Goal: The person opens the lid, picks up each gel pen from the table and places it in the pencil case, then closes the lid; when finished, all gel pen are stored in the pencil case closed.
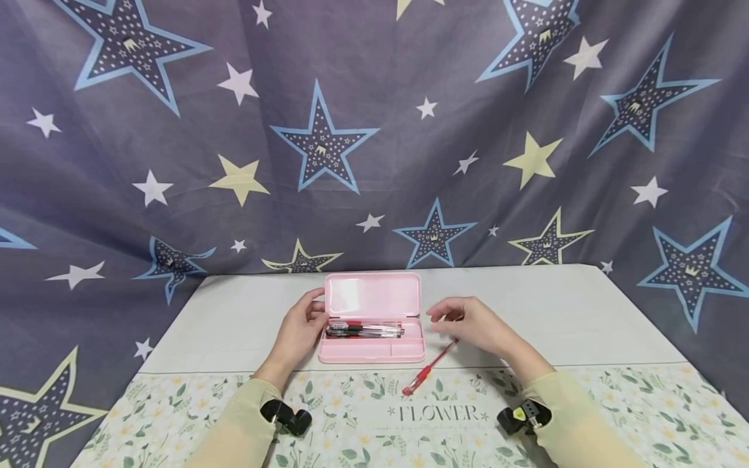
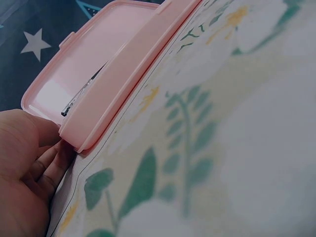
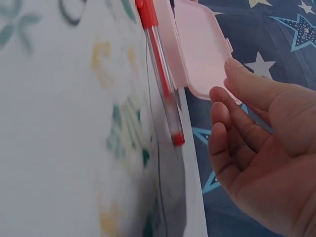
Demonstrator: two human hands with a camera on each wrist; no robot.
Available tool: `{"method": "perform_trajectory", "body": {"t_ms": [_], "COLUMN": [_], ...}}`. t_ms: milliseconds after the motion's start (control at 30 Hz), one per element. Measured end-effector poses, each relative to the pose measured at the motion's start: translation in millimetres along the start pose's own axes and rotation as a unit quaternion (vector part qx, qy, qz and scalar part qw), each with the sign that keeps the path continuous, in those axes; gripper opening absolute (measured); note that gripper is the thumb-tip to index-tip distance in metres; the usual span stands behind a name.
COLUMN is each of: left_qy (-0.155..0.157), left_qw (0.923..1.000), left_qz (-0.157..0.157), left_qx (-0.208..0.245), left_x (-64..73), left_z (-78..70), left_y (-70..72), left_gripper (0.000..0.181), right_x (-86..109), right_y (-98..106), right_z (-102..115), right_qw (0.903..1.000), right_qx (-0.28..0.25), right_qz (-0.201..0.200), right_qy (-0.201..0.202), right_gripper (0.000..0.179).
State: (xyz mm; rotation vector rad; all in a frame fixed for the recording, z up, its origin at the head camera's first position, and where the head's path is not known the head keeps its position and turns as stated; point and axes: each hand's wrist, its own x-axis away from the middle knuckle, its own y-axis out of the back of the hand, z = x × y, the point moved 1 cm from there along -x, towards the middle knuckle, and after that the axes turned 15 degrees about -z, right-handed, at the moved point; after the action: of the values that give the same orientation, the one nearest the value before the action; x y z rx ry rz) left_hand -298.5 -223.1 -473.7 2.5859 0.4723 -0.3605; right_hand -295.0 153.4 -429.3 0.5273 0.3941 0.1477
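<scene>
A pink pencil case [image 1: 371,351] lies on the table with its lid [image 1: 380,294] raised at the back. Several gel pens [image 1: 364,331], with black and red parts, lie in its rear compartment. The front compartments hold nothing visible. My left hand [image 1: 300,331] holds the case's left end, thumb at the corner [image 2: 74,136]; some fingertips are hidden behind it. To the right of the case, my right hand [image 1: 476,325] hovers with loosely curled fingers and nothing in them. Below it a red gel pen [image 1: 430,368] lies slantwise on the table, its capped end toward the front.
A white and floral cloth [image 1: 328,416] with the word FLOWER covers the table. Behind the table hangs a dark curtain [image 1: 374,162] with stars. Wrist cameras [image 1: 285,416] are strapped to both forearms.
</scene>
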Motion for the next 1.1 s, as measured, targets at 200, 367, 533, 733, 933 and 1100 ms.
{"method": "perform_trajectory", "body": {"t_ms": [200,367,533,733,933,1100], "left_qy": [-0.003,-0.001,-0.001,-0.006,-0.005,-0.006], "left_qw": [1.0000,1.0000,1.0000,1.0000,1.0000,0.9999], "left_qz": [-0.003,-0.005,-0.002,-0.001,-0.001,0.001], "left_qx": [0.000,0.000,0.001,0.003,0.008,0.010], "left_x": [-0.2,0.1,-0.4,-0.2,0.0,0.1], "left_z": [0.6,0.8,1.1,0.1,0.3,1.2], "left_y": [0.8,1.0,0.2,0.4,0.9,0.5], "left_gripper": [0.054,0.054,0.055,0.055,0.055,0.055], "right_x": [7.2,9.8,10.7,11.7,12.8,14.4], "right_y": [13.6,24.0,31.4,35.8,37.1,37.4], "right_z": [-10.4,-18.5,-25.9,-34.7,-39.2,-42.5], "right_qw": [0.9998,0.9996,0.9993,0.9986,0.9976,0.9966], "right_qx": [0.007,-0.003,-0.003,0.000,-0.011,-0.008], "right_qz": [0.018,0.028,0.032,0.042,0.060,0.074], "right_qy": [-0.001,-0.009,-0.018,-0.031,-0.034,-0.034], "right_gripper": [0.023,0.027,0.027,0.029,0.030,0.030]}}
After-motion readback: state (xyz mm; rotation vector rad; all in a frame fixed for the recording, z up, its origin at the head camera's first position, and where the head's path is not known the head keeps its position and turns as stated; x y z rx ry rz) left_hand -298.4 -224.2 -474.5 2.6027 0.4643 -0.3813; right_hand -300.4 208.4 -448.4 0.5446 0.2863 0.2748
